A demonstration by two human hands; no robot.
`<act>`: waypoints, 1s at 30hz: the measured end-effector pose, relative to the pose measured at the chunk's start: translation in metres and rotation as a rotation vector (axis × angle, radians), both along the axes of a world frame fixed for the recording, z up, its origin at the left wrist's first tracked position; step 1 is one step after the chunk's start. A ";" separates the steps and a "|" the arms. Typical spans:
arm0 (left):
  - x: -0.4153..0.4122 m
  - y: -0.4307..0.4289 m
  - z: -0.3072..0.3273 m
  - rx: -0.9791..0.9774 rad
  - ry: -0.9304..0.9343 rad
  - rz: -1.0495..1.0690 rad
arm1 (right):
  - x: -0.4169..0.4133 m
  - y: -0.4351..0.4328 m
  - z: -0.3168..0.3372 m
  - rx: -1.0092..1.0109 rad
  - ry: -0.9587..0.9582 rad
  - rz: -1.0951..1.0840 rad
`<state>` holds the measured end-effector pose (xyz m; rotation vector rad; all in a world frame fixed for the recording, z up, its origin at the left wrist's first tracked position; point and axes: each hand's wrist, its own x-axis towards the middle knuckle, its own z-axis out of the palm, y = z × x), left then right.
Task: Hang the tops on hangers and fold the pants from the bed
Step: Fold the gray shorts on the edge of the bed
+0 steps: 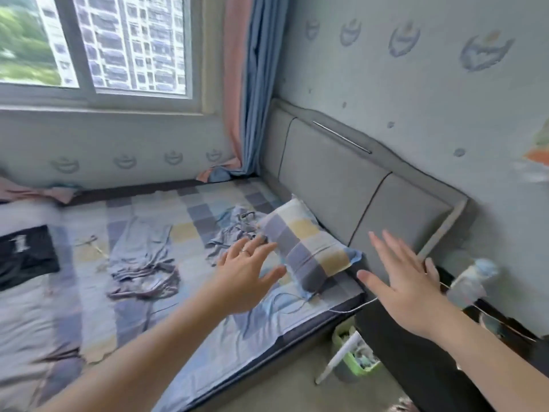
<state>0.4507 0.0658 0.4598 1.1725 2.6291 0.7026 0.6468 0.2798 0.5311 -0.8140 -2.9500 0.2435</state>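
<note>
Both hands hang over the near corner of the bed (pixel 261 328), holding nothing. The left hand (pixel 246 278), with a ring on one finger, has its fingers spread beside the pillow (pixel 309 245). The right hand (pixel 407 289) has its fingers straight and fanned in front of the headboard (pixel 341 179).

By the look of it, the job has barely begun. A lilac garment (pixel 139 251), possibly pants, lies rumpled and unfolded mid-bed. A crumpled garment (pixel 231 230) of similar colour sits against the pillow, just beyond the left fingertips. A black top (pixel 26 254) printed with a white "1" lies flat at the far left. No hanger is in view and nothing is seen hung or folded, so every piece appears to be left to do. Motion blur makes it hard to say which garments are tops.

The bed wears a checked sheet in blue, grey and yellow that matches the pillow. It fits into a corner under a window (pixel 118 40) with high-rise blocks outside. A pink-and-blue curtain (pixel 255 84) drops to the mattress, and the pale wall (pixel 416 99) carries a repeated blue motif. A white cable (pixel 350 307) trails off the bed's edge, and a green bin (pixel 353 355) stands on the floor (pixel 267 391) below it.
</note>
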 end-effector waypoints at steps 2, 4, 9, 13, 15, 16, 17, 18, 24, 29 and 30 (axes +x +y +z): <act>-0.015 -0.020 -0.035 -0.045 -0.069 0.079 | -0.029 -0.002 -0.039 -0.089 -0.055 0.015; -0.028 -0.031 -0.065 -0.088 -0.147 0.142 | -0.057 -0.003 -0.074 -0.175 -0.100 0.027; -0.064 -0.026 -0.116 -0.144 -0.295 0.258 | -0.128 0.006 -0.135 -0.372 -0.179 0.087; -0.096 -0.005 -0.137 -0.178 -0.375 0.300 | -0.178 0.022 -0.160 -0.495 -0.235 0.128; -0.116 0.011 -0.145 -0.187 -0.405 0.323 | -0.201 0.035 -0.170 -0.529 -0.242 0.140; -0.127 0.019 -0.148 -0.191 -0.418 0.338 | -0.212 0.042 -0.174 -0.545 -0.246 0.145; -0.137 0.028 -0.151 -0.193 -0.427 0.353 | -0.224 0.050 -0.179 -0.558 -0.250 0.150; -0.147 0.037 -0.155 -0.194 -0.431 0.367 | -0.235 0.058 -0.183 -0.564 -0.256 0.156; -0.202 0.076 -0.186 -0.207 -0.496 0.383 | -0.293 0.098 -0.212 -0.580 -0.316 0.157; -0.262 0.096 -0.249 -0.273 -0.554 0.376 | -0.347 0.122 -0.272 -0.589 -0.337 0.126; -0.277 0.098 -0.266 -0.289 -0.560 0.371 | -0.360 0.125 -0.290 -0.593 -0.341 0.121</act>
